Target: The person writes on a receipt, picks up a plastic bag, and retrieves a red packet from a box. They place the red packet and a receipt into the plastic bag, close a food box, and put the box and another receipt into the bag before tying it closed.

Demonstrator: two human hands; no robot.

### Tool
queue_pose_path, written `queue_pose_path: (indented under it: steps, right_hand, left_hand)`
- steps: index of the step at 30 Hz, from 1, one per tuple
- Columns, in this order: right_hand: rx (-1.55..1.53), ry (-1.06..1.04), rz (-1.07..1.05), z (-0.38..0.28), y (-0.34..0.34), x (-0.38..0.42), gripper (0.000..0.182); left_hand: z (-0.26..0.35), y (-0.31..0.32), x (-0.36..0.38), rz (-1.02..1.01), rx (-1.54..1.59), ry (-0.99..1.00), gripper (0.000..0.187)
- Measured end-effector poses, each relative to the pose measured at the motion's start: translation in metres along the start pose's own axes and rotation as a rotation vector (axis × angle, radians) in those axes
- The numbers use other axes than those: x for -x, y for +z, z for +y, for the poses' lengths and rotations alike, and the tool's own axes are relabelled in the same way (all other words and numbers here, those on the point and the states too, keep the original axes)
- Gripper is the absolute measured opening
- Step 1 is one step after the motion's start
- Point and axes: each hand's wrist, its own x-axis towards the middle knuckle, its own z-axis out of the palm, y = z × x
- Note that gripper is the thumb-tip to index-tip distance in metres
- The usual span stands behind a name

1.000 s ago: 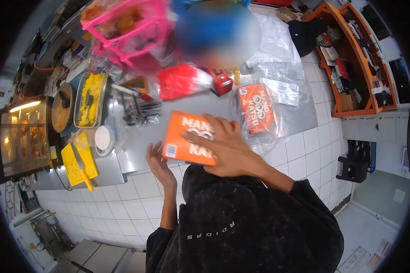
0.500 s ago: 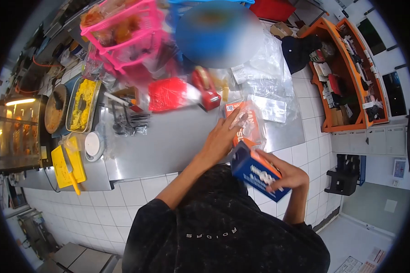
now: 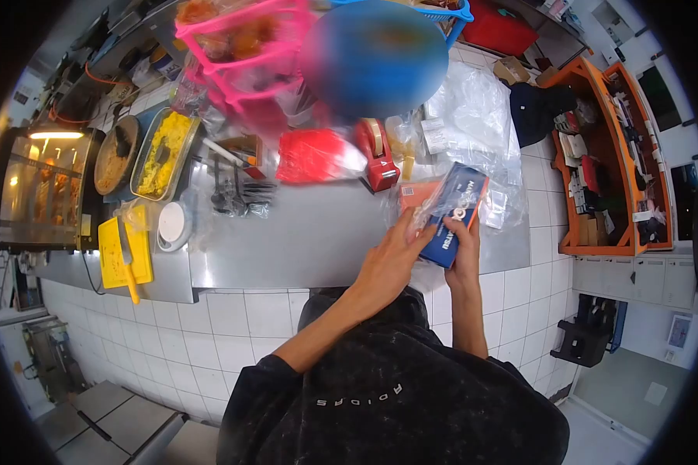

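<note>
My right hand [image 3: 464, 249] is wrapped round the lower end of a dark blue and orange cardboard box [image 3: 464, 203] with white lettering. The box stands tilted over the right front part of the steel table. Close beside it, my left hand [image 3: 392, 260] has its fingers closed on the edge of a clear plastic bag [image 3: 430, 200]. An orange box [image 3: 412, 194] shows through the plastic, partly covered by the blue box. Behind these stands a red tape dispenser [image 3: 378, 159].
A red plastic packet [image 3: 310, 157], wrapped black utensils [image 3: 240, 194] and a white lid [image 3: 174, 223] lie leftward on the steel table [image 3: 287, 240]. A knife [image 3: 128, 260] rests on a yellow board [image 3: 115, 256]. Pink baskets [image 3: 248, 66] and clear bags [image 3: 473, 108] are behind.
The blue box has moved up and inward from my right side, turning more upright, to the plastic bag. My left hand has gone from lying on the orange box to gripping the bag's edge.
</note>
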Motion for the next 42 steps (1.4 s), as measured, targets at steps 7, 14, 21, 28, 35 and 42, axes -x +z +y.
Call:
queue_pose_path:
  steps: [7, 14, 21, 28, 35, 42]
  right_hand:
    - [1.216, -0.391, 0.109, 0.023, 0.009, 0.007, 0.085]
    - [1.329, -0.136, -0.065, -0.006, 0.01, 0.031, 0.084]
    - [1.519, -0.488, -0.239, 0.054, -0.046, -0.039, 0.076]
    - [1.174, -0.175, -1.047, -0.115, -0.017, 0.001, 0.046]
    - [1.054, -0.336, -0.221, -0.071, -0.006, -0.227, 0.066]
    - [1.009, -0.432, -0.237, -0.049, -0.01, -0.213, 0.039]
  left_hand:
    - [0.01, 0.007, 0.013, 0.081, 0.039, -0.036, 0.071]
    - [0.007, 0.011, -0.003, 0.277, 0.287, -0.076, 0.065]
    - [0.027, 0.018, -0.01, 0.107, 0.347, 0.243, 0.059]
    - [0.041, -0.011, 0.006, 0.21, 0.405, -0.043, 0.063]
    - [0.055, -0.002, 0.022, 0.275, 0.337, -0.057, 0.067]
    - [0.059, -0.05, 0.028, 0.319, 0.266, -0.093, 0.041]
